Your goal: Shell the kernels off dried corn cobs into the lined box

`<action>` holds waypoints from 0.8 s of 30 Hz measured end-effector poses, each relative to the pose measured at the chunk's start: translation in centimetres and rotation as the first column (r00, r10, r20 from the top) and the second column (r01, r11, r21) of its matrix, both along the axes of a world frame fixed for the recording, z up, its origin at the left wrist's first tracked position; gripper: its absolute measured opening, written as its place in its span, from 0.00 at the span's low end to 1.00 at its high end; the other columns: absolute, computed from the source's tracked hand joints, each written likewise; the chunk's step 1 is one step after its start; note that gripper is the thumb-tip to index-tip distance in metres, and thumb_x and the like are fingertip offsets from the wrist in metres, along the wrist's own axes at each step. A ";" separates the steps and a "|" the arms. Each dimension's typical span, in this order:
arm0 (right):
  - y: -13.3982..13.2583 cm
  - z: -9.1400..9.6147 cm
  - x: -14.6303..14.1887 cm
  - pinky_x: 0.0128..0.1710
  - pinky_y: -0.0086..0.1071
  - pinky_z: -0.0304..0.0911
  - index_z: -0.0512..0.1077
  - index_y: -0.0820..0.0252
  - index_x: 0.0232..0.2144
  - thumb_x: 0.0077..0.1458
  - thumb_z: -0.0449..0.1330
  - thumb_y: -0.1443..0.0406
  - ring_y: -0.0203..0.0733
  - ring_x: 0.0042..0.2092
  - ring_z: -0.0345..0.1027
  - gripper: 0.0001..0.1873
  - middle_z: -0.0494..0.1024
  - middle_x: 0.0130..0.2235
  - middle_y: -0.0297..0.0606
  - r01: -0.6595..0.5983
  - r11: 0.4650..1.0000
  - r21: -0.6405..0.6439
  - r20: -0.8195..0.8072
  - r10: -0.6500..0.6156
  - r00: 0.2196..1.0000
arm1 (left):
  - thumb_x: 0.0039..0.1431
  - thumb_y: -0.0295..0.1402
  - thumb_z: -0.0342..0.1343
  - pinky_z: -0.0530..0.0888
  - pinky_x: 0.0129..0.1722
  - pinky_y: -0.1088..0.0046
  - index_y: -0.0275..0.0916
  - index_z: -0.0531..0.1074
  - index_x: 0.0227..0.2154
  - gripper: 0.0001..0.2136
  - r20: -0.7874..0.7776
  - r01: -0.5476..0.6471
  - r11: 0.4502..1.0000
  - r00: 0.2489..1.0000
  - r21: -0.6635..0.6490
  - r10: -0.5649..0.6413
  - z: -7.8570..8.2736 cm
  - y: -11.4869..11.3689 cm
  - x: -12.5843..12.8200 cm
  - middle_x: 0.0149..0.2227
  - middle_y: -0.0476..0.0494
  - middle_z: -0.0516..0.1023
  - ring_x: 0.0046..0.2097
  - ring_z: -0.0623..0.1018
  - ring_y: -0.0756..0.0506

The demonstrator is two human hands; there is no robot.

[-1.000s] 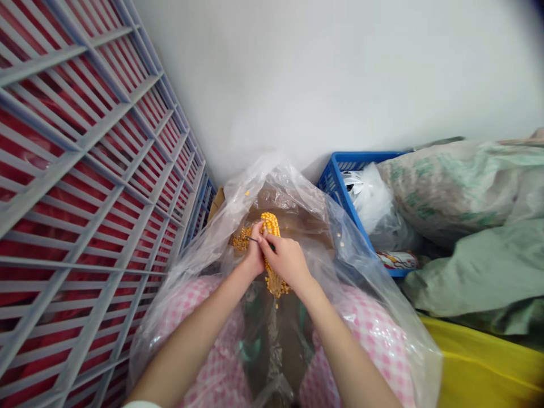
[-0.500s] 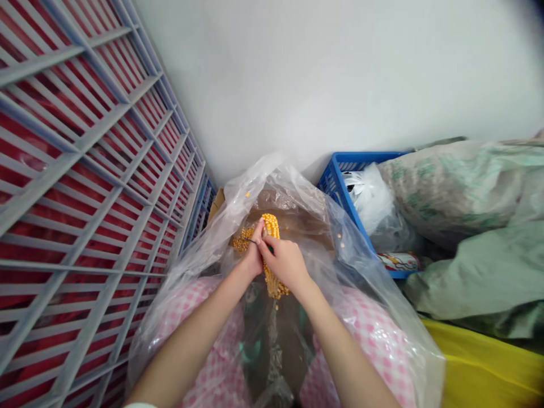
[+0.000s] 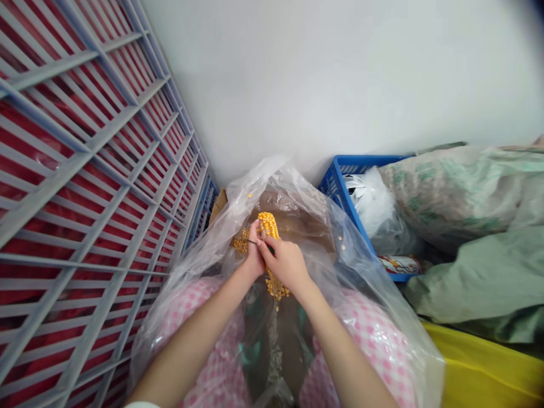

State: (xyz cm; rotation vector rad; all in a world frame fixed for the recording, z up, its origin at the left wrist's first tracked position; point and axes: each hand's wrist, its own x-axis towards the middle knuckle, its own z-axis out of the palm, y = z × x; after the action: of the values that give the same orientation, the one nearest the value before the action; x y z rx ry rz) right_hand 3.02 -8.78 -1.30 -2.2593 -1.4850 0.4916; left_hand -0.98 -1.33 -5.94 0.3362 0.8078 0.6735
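Note:
My left hand (image 3: 254, 258) is closed around a yellow corn cob (image 3: 269, 224), which slants down toward me beneath my fingers. My right hand (image 3: 289, 262) lies over the cob, gripping a thin dark rod-like tool (image 3: 251, 242) whose tip pokes out to the left past my left thumb. Its exact kind is hidden by my fingers. Below my hands, the cob's near end shows a stripped strip beside remaining kernels. Loose corn kernels (image 3: 241, 243) are heaped to the left, inside a clear plastic bag (image 3: 278, 167) spread open over my lap.
Left of me stands a tall grey plastic crate (image 3: 91, 144) with red behind its slats. A blue basket (image 3: 346, 187) on the right holds a white plastic bag (image 3: 372, 204). Bulky woven sacks (image 3: 476, 187) and a yellow item (image 3: 484, 368) lie farther right. A white wall (image 3: 323, 79) rises ahead.
The cob's far end has shifted slightly left, with my left hand moving along with it. My right hand stays pressed at the cob. The view has moved slightly.

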 end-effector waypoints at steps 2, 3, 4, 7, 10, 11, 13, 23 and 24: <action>0.0 0.0 0.0 0.28 0.28 0.48 0.73 0.53 0.38 0.60 0.44 0.57 0.37 0.32 0.70 0.18 0.78 0.33 0.36 0.000 1.000 0.005 0.004 0.000 1.000 | 0.50 0.41 0.51 0.64 0.27 0.76 0.37 0.70 0.25 0.11 -0.007 0.006 1.000 1.000 -0.015 -0.006 0.0 0.0 -0.1 0.20 0.52 0.68 0.21 0.66 0.53; 0.0 0.0 0.0 0.27 0.28 0.47 0.73 0.53 0.37 0.60 0.44 0.57 0.37 0.32 0.70 0.18 0.78 0.33 0.36 0.001 1.000 0.006 0.007 -0.001 1.000 | 0.50 0.42 0.51 0.65 0.28 0.75 0.37 0.70 0.25 0.12 -0.005 0.019 1.000 1.000 -0.019 -0.019 0.0 -0.1 -0.1 0.21 0.52 0.69 0.22 0.67 0.52; 0.0 0.0 0.0 0.27 0.28 0.47 0.73 0.53 0.37 0.60 0.44 0.57 0.37 0.32 0.70 0.18 0.78 0.32 0.36 0.002 1.000 0.004 0.010 -0.002 1.000 | 0.50 0.44 0.52 0.66 0.30 0.75 0.37 0.70 0.25 0.14 0.000 0.040 0.999 0.999 -0.019 -0.040 0.1 -0.1 -0.2 0.21 0.51 0.69 0.24 0.69 0.52; 0.0 -0.1 0.0 0.27 0.29 0.46 0.73 0.54 0.34 0.60 0.44 0.58 0.37 0.31 0.70 0.18 0.78 0.31 0.36 -0.003 1.000 -0.016 0.023 0.004 1.000 | 0.48 0.47 0.53 0.67 0.36 0.74 0.37 0.71 0.28 0.16 0.000 0.099 0.995 0.995 0.001 -0.099 0.2 -0.2 -0.1 0.24 0.49 0.72 0.32 0.73 0.48; 0.1 -0.2 0.0 0.26 0.29 0.45 0.73 0.56 0.33 0.60 0.45 0.58 0.37 0.30 0.70 0.18 0.78 0.31 0.37 -0.012 0.999 -0.031 0.036 0.013 0.999 | 0.49 0.45 0.53 0.67 0.39 0.74 0.38 0.71 0.29 0.15 -0.025 0.105 0.994 0.994 -0.002 -0.105 0.1 -0.2 0.1 0.26 0.48 0.73 0.37 0.74 0.46; 0.1 -0.3 0.0 0.26 0.29 0.45 0.72 0.56 0.33 0.60 0.44 0.58 0.37 0.30 0.70 0.18 0.78 0.31 0.37 -0.014 0.999 -0.030 0.037 0.015 0.999 | 0.50 0.45 0.52 0.68 0.40 0.73 0.38 0.71 0.28 0.14 -0.032 0.104 0.995 0.994 -0.012 -0.104 0.0 -0.2 0.1 0.26 0.47 0.73 0.38 0.74 0.46; 0.1 -0.3 0.0 0.26 0.29 0.45 0.72 0.56 0.33 0.60 0.44 0.58 0.37 0.30 0.70 0.18 0.78 0.31 0.37 -0.013 1.000 -0.022 0.035 0.014 0.999 | 0.51 0.44 0.51 0.68 0.40 0.73 0.37 0.71 0.27 0.14 -0.034 0.108 0.994 0.994 -0.026 -0.108 -0.1 -0.1 0.2 0.25 0.47 0.73 0.38 0.74 0.46; 0.0 -0.5 -0.1 0.26 0.29 0.45 0.73 0.56 0.33 0.61 0.43 0.57 0.37 0.30 0.69 0.19 0.78 0.31 0.37 0.008 0.999 -0.052 0.032 -0.006 0.999 | 0.52 0.42 0.51 0.68 0.39 0.74 0.37 0.70 0.23 0.13 -0.055 0.167 0.985 0.984 -0.041 -0.169 -0.7 -0.2 -0.1 0.19 0.49 0.69 0.34 0.74 0.47; 0.0 -0.5 -0.2 0.26 0.29 0.45 0.73 0.56 0.33 0.61 0.43 0.57 0.37 0.30 0.70 0.19 0.78 0.31 0.38 0.011 0.998 -0.060 0.038 -0.008 0.999 | 0.52 0.41 0.52 0.68 0.39 0.74 0.37 0.69 0.22 0.12 -0.053 0.166 0.985 0.984 -0.043 -0.168 -0.7 -0.3 -0.1 0.19 0.49 0.69 0.34 0.74 0.47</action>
State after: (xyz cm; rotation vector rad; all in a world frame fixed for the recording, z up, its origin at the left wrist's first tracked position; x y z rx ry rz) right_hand 2.86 -8.77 -1.83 -2.3327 -1.4961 0.4998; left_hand -1.11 -1.59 -6.68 0.3853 0.8354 0.4931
